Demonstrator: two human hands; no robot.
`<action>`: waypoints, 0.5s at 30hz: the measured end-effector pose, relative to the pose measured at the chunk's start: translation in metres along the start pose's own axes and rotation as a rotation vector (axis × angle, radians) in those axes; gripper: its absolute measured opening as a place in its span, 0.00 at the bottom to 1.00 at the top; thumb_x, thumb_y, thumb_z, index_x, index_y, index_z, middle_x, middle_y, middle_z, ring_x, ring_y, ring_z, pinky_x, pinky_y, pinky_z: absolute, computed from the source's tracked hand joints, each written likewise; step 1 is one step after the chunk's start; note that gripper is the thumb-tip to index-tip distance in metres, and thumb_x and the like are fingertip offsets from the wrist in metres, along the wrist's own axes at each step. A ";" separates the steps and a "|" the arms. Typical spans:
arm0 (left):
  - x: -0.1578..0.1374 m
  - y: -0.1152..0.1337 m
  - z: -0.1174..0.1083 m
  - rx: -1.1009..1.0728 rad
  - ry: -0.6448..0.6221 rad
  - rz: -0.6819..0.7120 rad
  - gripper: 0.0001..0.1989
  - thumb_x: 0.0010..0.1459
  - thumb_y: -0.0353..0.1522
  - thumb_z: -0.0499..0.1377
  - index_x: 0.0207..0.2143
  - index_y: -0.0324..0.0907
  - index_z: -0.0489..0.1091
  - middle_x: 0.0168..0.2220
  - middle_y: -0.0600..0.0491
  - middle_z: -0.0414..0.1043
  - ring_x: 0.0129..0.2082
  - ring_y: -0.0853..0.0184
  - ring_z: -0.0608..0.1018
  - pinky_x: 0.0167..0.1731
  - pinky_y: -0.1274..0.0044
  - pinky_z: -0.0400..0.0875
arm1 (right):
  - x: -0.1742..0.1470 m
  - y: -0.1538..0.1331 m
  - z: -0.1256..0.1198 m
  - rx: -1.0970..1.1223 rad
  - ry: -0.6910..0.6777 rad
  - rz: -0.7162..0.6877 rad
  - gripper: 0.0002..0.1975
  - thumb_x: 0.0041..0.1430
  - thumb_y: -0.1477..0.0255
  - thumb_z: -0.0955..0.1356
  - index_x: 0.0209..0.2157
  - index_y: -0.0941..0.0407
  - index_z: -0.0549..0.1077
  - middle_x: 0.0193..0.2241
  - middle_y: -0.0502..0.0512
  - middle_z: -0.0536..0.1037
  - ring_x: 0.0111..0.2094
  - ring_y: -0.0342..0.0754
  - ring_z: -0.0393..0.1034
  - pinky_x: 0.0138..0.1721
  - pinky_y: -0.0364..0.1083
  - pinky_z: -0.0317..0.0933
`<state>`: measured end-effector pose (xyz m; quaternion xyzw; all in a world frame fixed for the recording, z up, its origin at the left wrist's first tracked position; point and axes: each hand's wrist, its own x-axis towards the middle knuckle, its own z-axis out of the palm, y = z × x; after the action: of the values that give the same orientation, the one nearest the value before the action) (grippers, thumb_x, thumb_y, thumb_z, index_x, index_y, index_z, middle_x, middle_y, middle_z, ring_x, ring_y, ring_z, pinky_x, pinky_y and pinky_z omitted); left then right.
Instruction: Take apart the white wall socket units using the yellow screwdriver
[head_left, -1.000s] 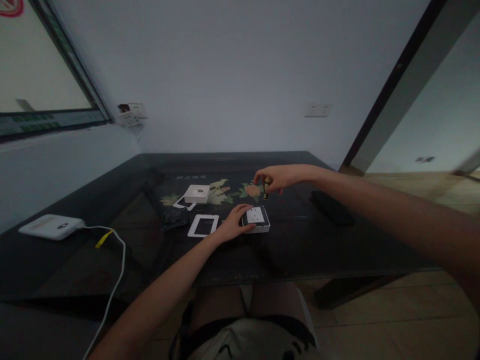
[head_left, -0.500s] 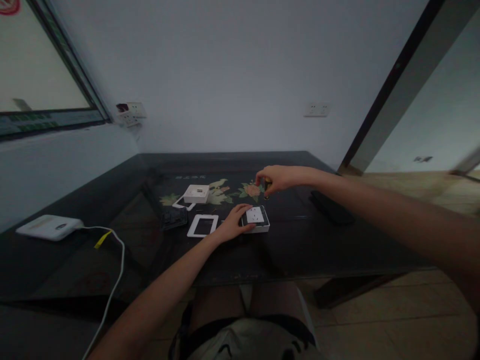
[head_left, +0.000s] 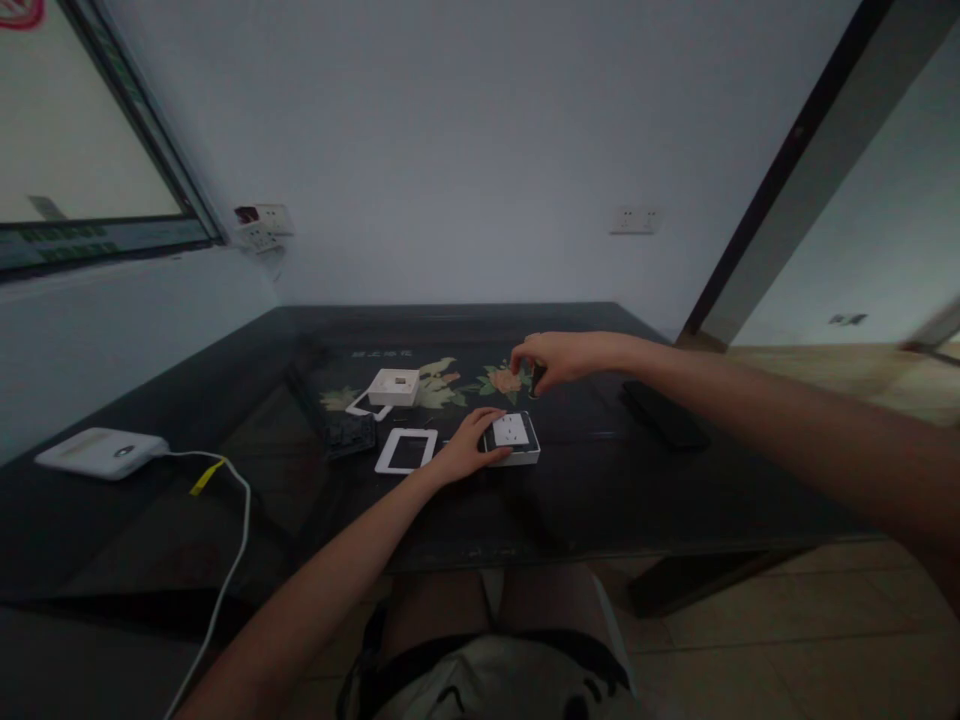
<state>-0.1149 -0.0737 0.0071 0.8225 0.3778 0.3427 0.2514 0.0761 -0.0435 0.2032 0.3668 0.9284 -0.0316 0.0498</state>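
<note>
My left hand (head_left: 471, 448) is closed around the left side of a white wall socket (head_left: 511, 430), thumb at the near edge and fingers at the far edge. The socket has a dark border and a white base, and lies face up on the table. Just above its far right corner, my right hand (head_left: 546, 361) grips a small screwdriver (head_left: 537, 377) upright by its dark and yellowish handle. Its tip is too dim to make out. Left of my left hand lies a white socket frame (head_left: 383, 463). Beside that is a black plastic part (head_left: 349, 437).
A white box-shaped part (head_left: 394, 386) rests partly on another white frame (head_left: 358, 404) further back. A white device (head_left: 101, 453) with a white cable (head_left: 246, 520) lies at the left. On the right is a dark flat object (head_left: 664, 415). The black table (head_left: 600, 500) meets the wall.
My right hand has shifted very slightly and the screwdriver handle sits at a slightly different angle in its fingers. My left hand keeps its hold on the socket.
</note>
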 end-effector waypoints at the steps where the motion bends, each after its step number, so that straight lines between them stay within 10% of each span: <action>1: 0.000 0.000 0.000 0.000 0.000 0.000 0.29 0.55 0.37 0.62 0.58 0.43 0.61 0.58 0.43 0.59 0.60 0.56 0.63 0.62 0.62 0.54 | 0.001 -0.001 0.002 -0.033 0.022 0.043 0.17 0.47 0.71 0.73 0.42 0.57 0.75 0.37 0.60 0.77 0.35 0.54 0.71 0.32 0.48 0.59; 5: -0.001 -0.001 0.000 0.004 -0.001 -0.011 0.29 0.55 0.37 0.62 0.58 0.44 0.61 0.58 0.44 0.58 0.61 0.56 0.62 0.62 0.62 0.54 | 0.003 -0.002 0.006 -0.110 0.055 0.140 0.11 0.60 0.68 0.65 0.38 0.57 0.76 0.34 0.61 0.78 0.32 0.53 0.71 0.30 0.49 0.57; 15: 0.000 0.000 0.000 0.008 -0.009 -0.013 0.29 0.55 0.38 0.62 0.58 0.43 0.61 0.58 0.43 0.59 0.60 0.56 0.63 0.61 0.62 0.55 | 0.002 0.002 0.005 -0.011 0.041 0.015 0.15 0.51 0.72 0.71 0.41 0.60 0.74 0.40 0.61 0.75 0.39 0.52 0.69 0.36 0.47 0.59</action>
<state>-0.1147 -0.0734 0.0074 0.8226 0.3834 0.3358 0.2521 0.0767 -0.0408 0.1981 0.3743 0.9266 -0.0187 0.0328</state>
